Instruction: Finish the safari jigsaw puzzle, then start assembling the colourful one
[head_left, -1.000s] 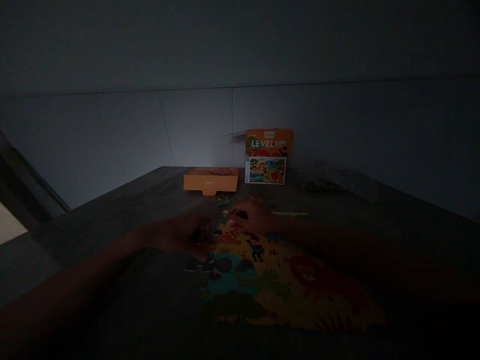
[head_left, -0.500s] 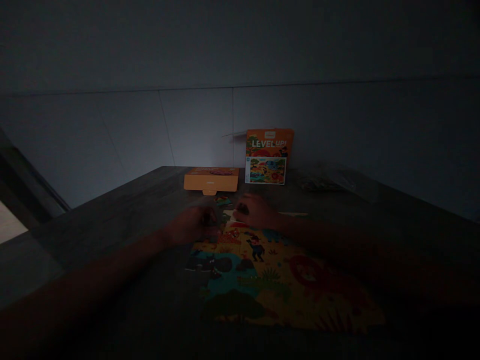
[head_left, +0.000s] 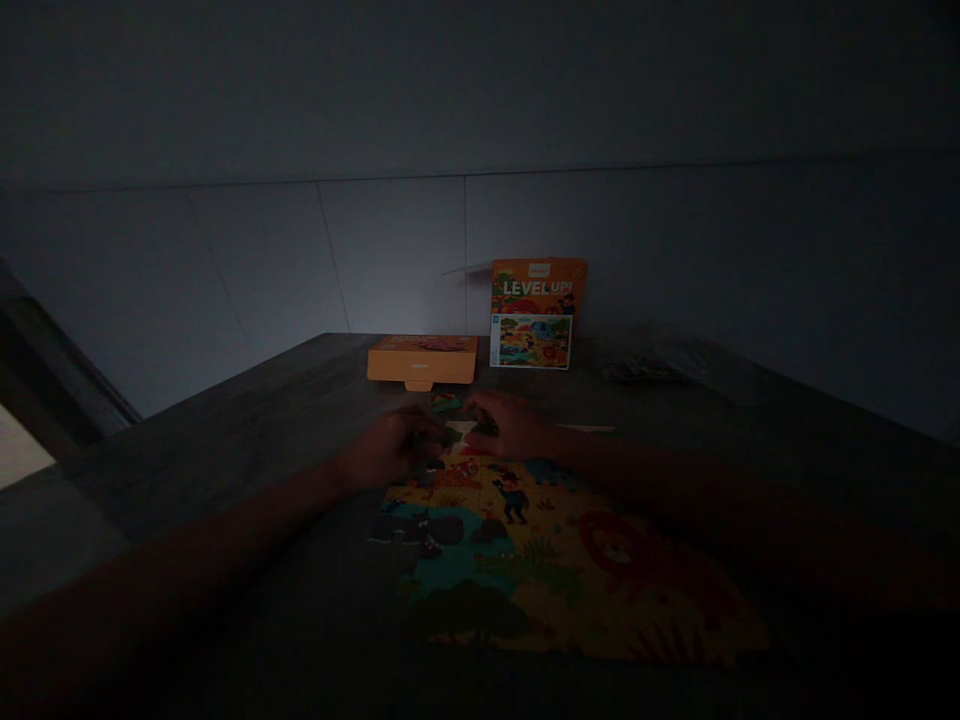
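table (head_left: 225,450): left fingers (head_left: 426,425), right fingers (head_left: 486,403) half-curled at puzzle (head_left: 551,545), grip unclear

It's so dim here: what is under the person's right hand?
Just beside the right hand, pale and red parts of the jigsaw puzzle show. Whatever lies directly beneath the hand is covered, and it's too dark to tell whether it holds anything.

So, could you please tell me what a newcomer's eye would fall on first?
Probably the orange LEVEL UP! box, upright at the far end of the table. Next, the colourful animal jigsaw puzzle lying nearer, with the left hand and right hand near its far edge.
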